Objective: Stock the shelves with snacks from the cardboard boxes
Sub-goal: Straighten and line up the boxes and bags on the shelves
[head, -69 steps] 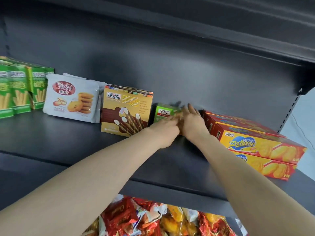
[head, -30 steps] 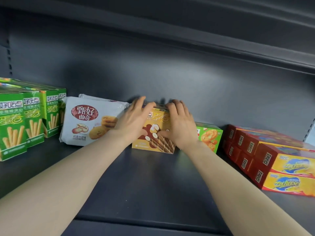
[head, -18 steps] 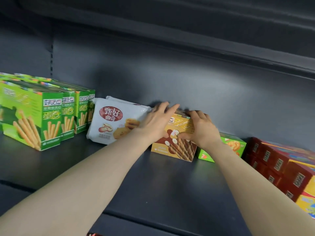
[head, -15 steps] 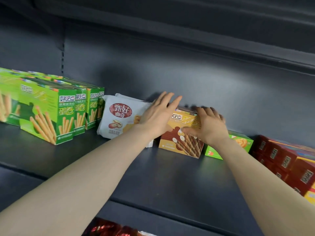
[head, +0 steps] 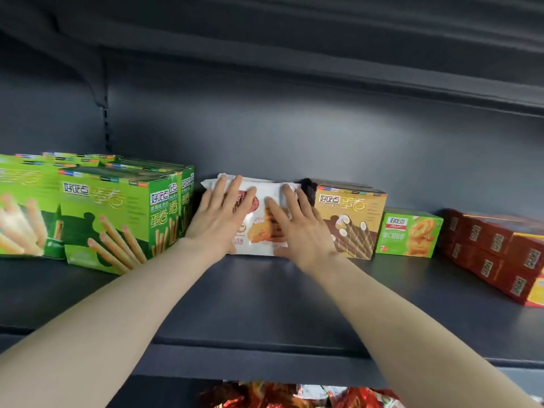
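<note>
Left hand [head: 217,219] and right hand [head: 297,228], fingers spread, pressed flat on the white plastic cookie packet [head: 259,231] at frame centre; uneven pressure could topple it backward.

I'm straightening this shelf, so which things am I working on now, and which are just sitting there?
Working on: cookie bag, left hand, right hand.
Sitting: green boxes, brown box, small green box, red boxes, wrappers below.
</note>
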Available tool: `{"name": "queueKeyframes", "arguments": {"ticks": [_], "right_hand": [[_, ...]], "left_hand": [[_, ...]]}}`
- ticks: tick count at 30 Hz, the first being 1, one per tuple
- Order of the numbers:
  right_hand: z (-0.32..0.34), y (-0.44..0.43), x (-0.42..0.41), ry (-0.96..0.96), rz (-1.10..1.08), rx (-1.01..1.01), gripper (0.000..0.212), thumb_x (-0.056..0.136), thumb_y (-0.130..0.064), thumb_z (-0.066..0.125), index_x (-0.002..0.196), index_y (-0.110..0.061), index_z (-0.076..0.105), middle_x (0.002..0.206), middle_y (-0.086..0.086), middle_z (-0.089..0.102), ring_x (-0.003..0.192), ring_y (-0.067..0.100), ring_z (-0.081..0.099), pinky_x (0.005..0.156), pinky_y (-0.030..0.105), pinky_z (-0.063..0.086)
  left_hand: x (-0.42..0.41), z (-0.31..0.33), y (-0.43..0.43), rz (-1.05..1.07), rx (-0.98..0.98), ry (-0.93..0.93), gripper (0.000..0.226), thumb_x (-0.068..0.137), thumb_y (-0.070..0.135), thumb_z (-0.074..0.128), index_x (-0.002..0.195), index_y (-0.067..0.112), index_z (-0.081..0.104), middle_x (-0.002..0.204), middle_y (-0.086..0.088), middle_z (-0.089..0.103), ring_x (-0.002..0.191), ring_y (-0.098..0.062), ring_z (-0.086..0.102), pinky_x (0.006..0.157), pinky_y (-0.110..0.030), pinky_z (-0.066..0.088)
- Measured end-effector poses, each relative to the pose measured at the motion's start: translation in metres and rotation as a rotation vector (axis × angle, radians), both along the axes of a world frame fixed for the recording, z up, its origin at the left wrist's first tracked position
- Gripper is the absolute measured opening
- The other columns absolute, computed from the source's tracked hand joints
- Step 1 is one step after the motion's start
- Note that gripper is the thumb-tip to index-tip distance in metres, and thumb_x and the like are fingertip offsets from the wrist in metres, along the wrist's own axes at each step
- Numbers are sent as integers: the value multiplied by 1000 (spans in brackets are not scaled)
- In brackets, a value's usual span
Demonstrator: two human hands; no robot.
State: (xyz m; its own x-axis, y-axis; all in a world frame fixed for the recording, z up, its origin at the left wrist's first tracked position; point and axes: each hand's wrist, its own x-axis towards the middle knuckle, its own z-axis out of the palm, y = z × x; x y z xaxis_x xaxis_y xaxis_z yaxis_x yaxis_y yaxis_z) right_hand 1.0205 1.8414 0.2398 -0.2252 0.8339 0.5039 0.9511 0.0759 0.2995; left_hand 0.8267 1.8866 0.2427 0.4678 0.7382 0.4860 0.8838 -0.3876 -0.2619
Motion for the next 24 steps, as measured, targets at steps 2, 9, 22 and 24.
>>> {"name": "queueKeyframes", "arguments": {"ticks": [2,9,22,24], "right_hand": [[-2,4,-4,23,-52,-35,109,90,-31,72,157,-29,-14,162,10,-27,151,37,-15,124,45,18],[-4,16,-16,-17,-143,36,114,84,-38,76,156,-22,-11,162,21,-13,150,46,1,121,44,21],[39,31,-14,23,-54,138,71,80,-55,74,129,-13,46,124,9,57,115,32,52,97,40,40],[35,31,-12,31,-75,151,68,82,-51,73,130,-12,45,123,9,56,114,31,51,97,39,40]], "left_hand": [[3,-1,8,-18,44,11,132,76,40,81,152,23,-25,158,-14,-32,145,-41,-26,121,-56,2],[4,-7,29,-123,119,-31,135,72,40,85,154,27,-21,162,-10,-23,147,-37,-24,121,-56,1],[-1,16,33,-161,-21,-348,113,75,29,85,158,16,9,156,-9,20,147,-31,14,118,-42,28],[3,12,34,-180,17,-354,107,75,27,85,156,16,16,151,-7,27,146,-29,16,117,-41,30]]}}
